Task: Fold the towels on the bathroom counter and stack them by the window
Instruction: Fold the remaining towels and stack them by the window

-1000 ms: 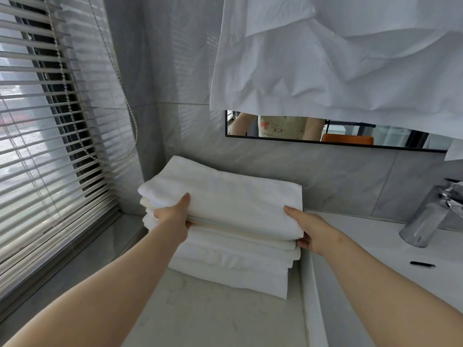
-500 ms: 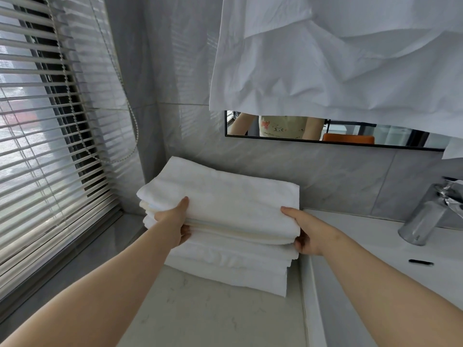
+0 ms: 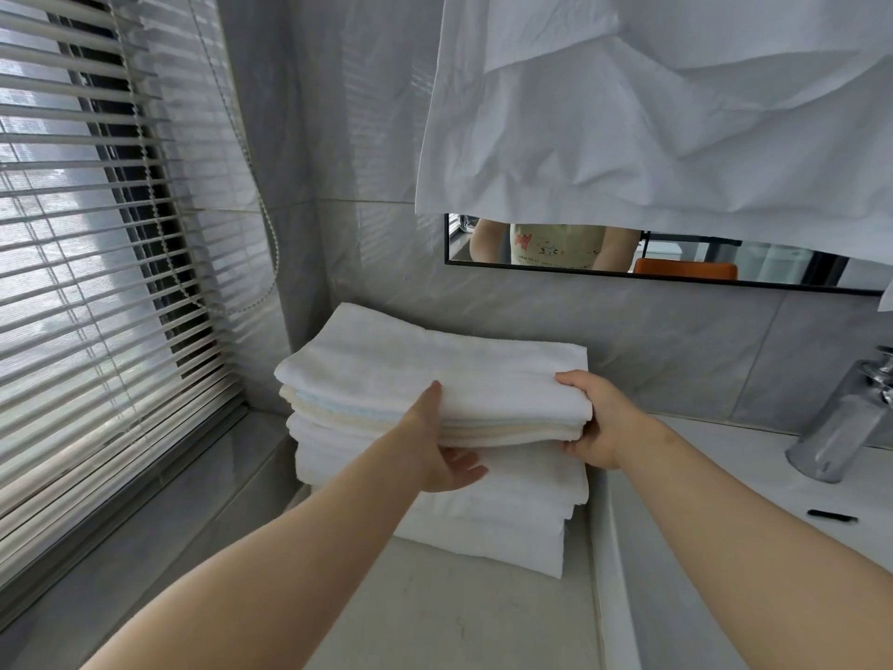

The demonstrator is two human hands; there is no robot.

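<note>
Your left hand (image 3: 437, 449) and right hand (image 3: 599, 423) pinch the folded towel bundle (image 3: 435, 374), thumbs above, fingers beneath, over the stack (image 3: 483, 519) beside the window blind (image 3: 96, 282); set it down level, edges squared, before releasing.

No legible text or labels anywhere
</note>
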